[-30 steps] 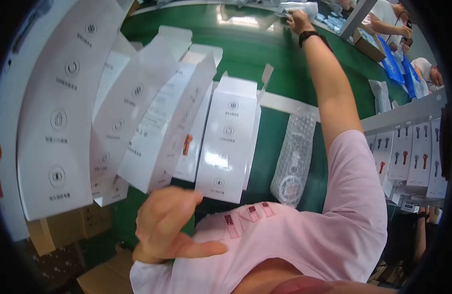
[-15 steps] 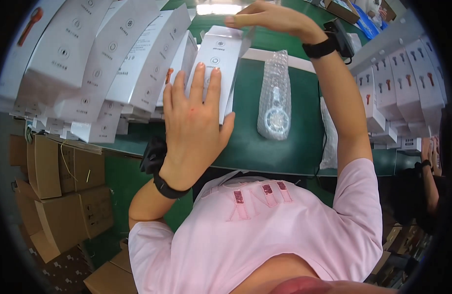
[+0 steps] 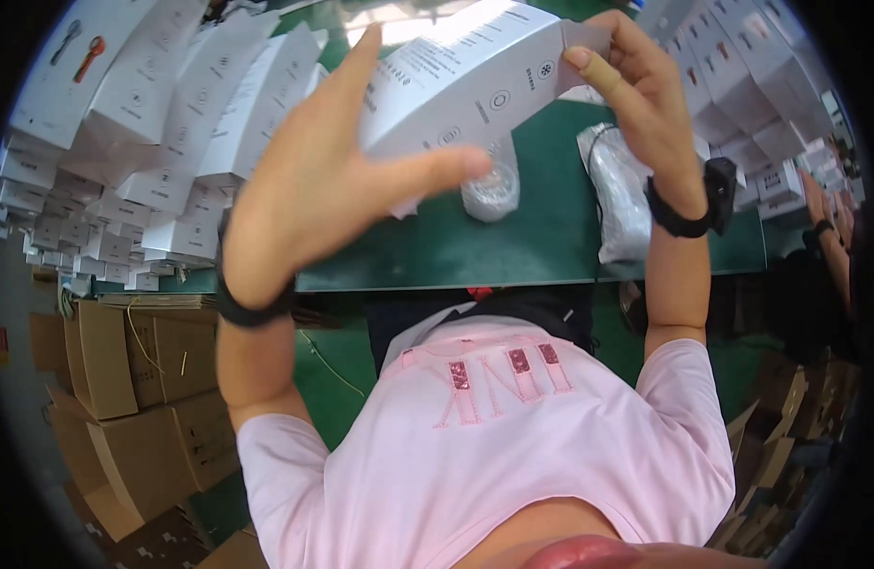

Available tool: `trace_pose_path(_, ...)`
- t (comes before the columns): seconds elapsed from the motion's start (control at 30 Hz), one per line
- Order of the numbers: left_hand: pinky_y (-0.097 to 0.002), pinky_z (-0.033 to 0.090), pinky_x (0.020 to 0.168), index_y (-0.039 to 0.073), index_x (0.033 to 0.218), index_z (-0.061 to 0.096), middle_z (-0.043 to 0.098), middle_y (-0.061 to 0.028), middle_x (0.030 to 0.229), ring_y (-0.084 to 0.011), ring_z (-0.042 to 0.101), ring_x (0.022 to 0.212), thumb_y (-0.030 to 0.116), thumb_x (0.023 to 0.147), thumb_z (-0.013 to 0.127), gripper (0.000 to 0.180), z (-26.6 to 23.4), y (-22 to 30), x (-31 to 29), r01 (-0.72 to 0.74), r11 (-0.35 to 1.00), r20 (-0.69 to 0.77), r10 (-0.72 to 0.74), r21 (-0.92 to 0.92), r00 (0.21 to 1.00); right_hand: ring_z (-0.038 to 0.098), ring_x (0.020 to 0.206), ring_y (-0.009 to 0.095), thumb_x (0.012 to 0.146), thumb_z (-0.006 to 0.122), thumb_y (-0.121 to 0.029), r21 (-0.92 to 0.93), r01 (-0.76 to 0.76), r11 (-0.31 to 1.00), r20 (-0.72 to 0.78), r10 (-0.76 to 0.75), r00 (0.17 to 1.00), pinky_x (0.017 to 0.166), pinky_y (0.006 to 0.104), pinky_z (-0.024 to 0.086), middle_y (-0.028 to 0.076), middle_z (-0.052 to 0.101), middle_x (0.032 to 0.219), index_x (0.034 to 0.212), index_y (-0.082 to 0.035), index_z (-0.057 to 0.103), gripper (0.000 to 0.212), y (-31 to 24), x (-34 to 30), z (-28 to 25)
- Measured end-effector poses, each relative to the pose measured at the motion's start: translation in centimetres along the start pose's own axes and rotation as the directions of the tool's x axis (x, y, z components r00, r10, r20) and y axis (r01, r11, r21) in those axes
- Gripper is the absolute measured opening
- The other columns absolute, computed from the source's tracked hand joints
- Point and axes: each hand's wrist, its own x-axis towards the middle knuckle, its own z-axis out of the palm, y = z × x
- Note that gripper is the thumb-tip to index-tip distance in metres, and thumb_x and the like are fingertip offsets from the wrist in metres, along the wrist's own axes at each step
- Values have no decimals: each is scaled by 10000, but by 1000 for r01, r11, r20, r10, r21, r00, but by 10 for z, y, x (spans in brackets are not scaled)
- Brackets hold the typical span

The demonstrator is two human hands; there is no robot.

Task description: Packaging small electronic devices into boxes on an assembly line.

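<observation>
A long white printed carton (image 3: pixel 475 81) is held tilted above the green table. At its right end my right hand (image 3: pixel 641 109) pinches the end flap between thumb and fingers. My left hand (image 3: pixel 314 175), slightly blurred, is at the carton's left end with thumb and fingers spread wide; whether its palm touches the carton cannot be made out. Partly hidden under the carton, a bubble-wrapped item (image 3: pixel 492 194) with a round head lies on the table. Right of it rests a clear-wrapped package (image 3: pixel 622 204) with a black cord.
Stacked white cartons (image 3: pixel 162 123) crowd the left of the green table (image 3: pixel 437 256). More white cartons (image 3: pixel 740 66) stand at the right. Brown cardboard boxes (image 3: pixel 143 408) sit on the floor at lower left. Another person's arm (image 3: pixel 830 237) shows at the far right.
The carton has been lifted from beside the stack and turned, moving right and toward me. My right hand now grips its end; my left hand has come off its top face and spread.
</observation>
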Motion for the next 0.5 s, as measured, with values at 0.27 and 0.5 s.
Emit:
trace_pose_path(0.27, -511, 423, 1001, 17, 1090, 648, 643, -209, 956, -374, 623, 1028, 232, 816, 643, 349, 28, 36, 93, -557, 549, 318, 473, 623, 822, 604, 972, 106, 955, 617, -134, -64, -280, 958, -310, 248, 918, 875, 260, 458, 46, 669, 1041, 1134, 6, 590, 229, 58, -85, 13)
trace_pose_path(0.5, -535, 120, 1204, 88, 965, 671, 621, -132, 1092, -267, 509, 1207, 167, 870, 531, 187, 85, 56, 115, -342, -270, 433, 647, 900, 628, 676, 887, 294, 855, 665, -221, -614, -418, 670, -167, 407, 898, 789, 369, 515, 203, 693, 1075, 1225, 12, 627, 439, 45, -96, 16)
